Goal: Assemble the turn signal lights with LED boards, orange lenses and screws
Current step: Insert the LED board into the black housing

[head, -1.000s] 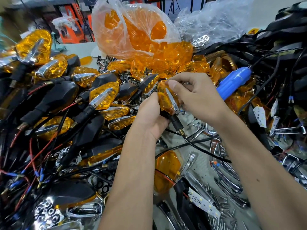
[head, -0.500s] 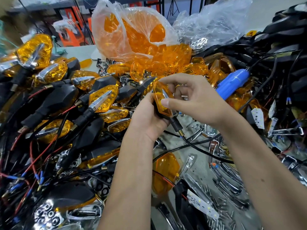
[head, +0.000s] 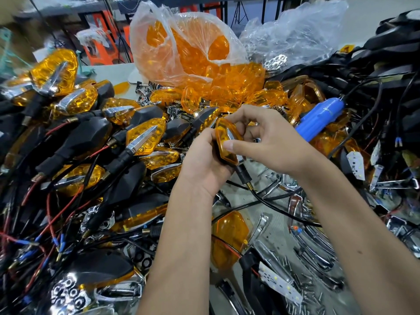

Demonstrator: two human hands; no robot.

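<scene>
At the centre of the head view I hold one turn signal light (head: 227,144), with an orange lens and a chrome strip. My left hand (head: 204,162) grips its black body from below and the left. My right hand (head: 268,144) pinches the lens, thumb on the near face and fingers curled over the top. Its black stem and cable (head: 244,175) hang down to the right. A loose orange lens (head: 229,235) lies below my forearms. A white LED board (head: 280,283) rests at the lower right, with small screws (head: 318,292) scattered beside it.
A heap of finished signals (head: 141,137) with red and black wires fills the left. A plastic bag of orange lenses (head: 188,48) stands behind. A blue electric screwdriver (head: 318,119) lies right of my hands. Chrome trims (head: 313,244) and black housings (head: 386,53) crowd the right.
My right thumb slid from the top of the lens down onto its near face. Both hands turned the light slightly, so the lens faces me more.
</scene>
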